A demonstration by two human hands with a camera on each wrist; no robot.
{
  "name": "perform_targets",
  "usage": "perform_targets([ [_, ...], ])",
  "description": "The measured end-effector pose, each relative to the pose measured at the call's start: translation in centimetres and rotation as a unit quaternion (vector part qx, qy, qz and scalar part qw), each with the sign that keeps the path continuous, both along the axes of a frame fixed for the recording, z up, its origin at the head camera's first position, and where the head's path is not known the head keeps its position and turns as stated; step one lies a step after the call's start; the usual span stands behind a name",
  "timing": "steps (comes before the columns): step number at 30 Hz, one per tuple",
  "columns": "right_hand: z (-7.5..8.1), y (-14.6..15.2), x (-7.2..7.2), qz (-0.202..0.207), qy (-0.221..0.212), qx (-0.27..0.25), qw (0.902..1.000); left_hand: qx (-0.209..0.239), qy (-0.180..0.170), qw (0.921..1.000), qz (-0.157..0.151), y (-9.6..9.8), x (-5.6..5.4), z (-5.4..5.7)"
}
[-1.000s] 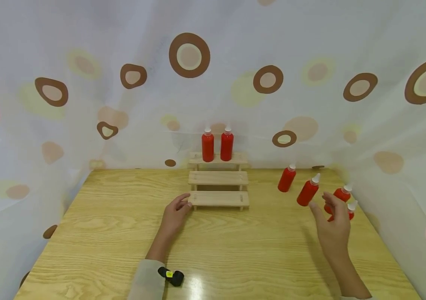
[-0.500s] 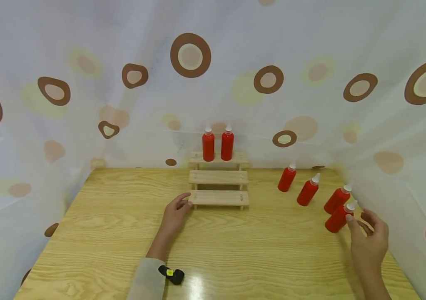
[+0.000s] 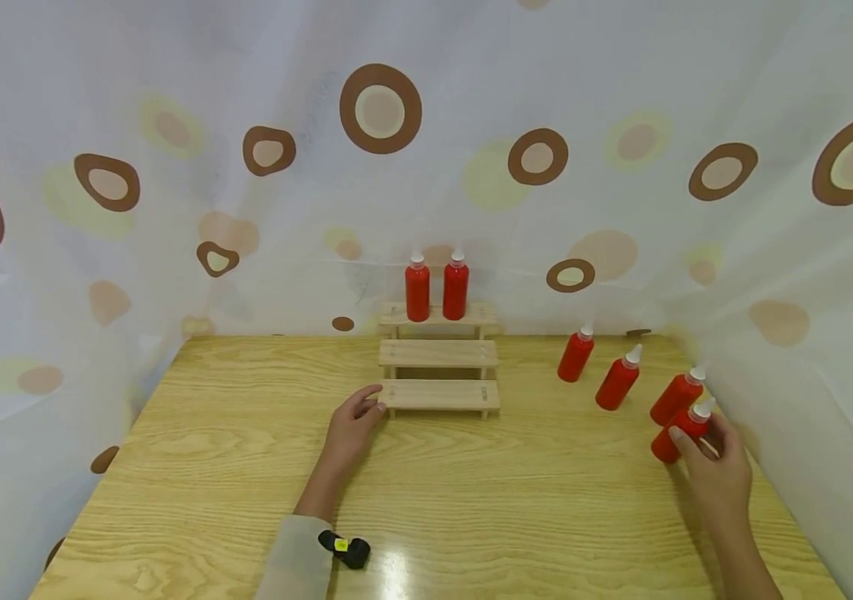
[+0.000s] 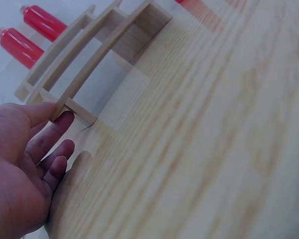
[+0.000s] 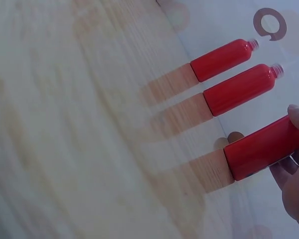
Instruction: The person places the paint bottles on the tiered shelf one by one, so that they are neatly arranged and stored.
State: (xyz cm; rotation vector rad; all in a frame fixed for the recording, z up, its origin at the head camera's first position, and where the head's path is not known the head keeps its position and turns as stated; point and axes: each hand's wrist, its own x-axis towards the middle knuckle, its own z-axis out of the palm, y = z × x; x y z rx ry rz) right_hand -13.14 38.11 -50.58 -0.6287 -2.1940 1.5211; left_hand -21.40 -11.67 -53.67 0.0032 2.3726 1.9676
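A small three-step wooden stand (image 3: 439, 395) is at the back middle of the table, with two red squeeze bottles (image 3: 454, 293) with white nozzle caps upright on its top step. My left hand (image 3: 349, 435) pinches the left end of the lowest step between thumb and finger; the other fingers curl loosely below it in the left wrist view. At the far right, my right hand (image 3: 722, 479) grips the nearest red squeeze bottle (image 5: 261, 148), thumb on one side and fingers round the other. The bottle stands upright, its base at the tabletop.
Beyond the held bottle, three more red bottles (image 3: 617, 383) stand in a slanting row on the wooden table (image 3: 471, 508). The one right behind it (image 3: 675, 398) is very close. A white patterned cloth (image 3: 276, 208) encloses the back and sides.
My right hand has moved right and nearer, past the other bottles, opened beside the nearest bottle, then come in round it. The left hand keeps its place on the stand.
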Motion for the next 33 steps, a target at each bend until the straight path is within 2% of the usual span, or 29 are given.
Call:
perform_targets([
  [6, 0.0, -0.2, 0.2, 0.003, 0.005, 0.032, 0.9995, -0.001, 0.000, 1.0000, 0.002, 0.0, 0.0, -0.1],
  [11, 0.0, -0.4, 0.4, 0.001, -0.021, 0.046, 0.9987, 0.003, 0.001, 1.0000, 0.001, 0.0, 0.1, 0.0],
  [14, 0.0, -1.0, 0.1, 0.004, -0.002, 0.042, 0.9991, 0.003, 0.001, 1.0000, 0.001, 0.0, 0.1, 0.0],
  [19, 0.5, -2.4, -0.6, 0.030, 0.046, 0.036, 0.9978, -0.003, 0.002, 1.0000, 0.002, 0.1, 0.1, 0.0],
  [26, 2.1, -5.1, -1.7, 0.071, 0.044, 0.047, 0.9954, -0.009, 0.004, 0.9999, 0.006, 0.1, 0.0, 0.1],
  [28, 2.6, -6.0, -2.1, 0.087, 0.060, 0.035, 0.9937, -0.008, 0.005, 0.9999, 0.005, 0.1, 0.0, 0.1],
  [31, 3.1, -7.3, -2.9, 0.122, 0.083, 0.024, 0.9888, -0.008, 0.000, 1.0000, 0.000, 0.2, 0.4, 1.1],
  [33, 3.4, -8.2, -3.5, 0.139, 0.102, 0.019, 0.9849, -0.007, 0.002, 1.0000, -0.001, 0.2, 0.5, 1.1],
])
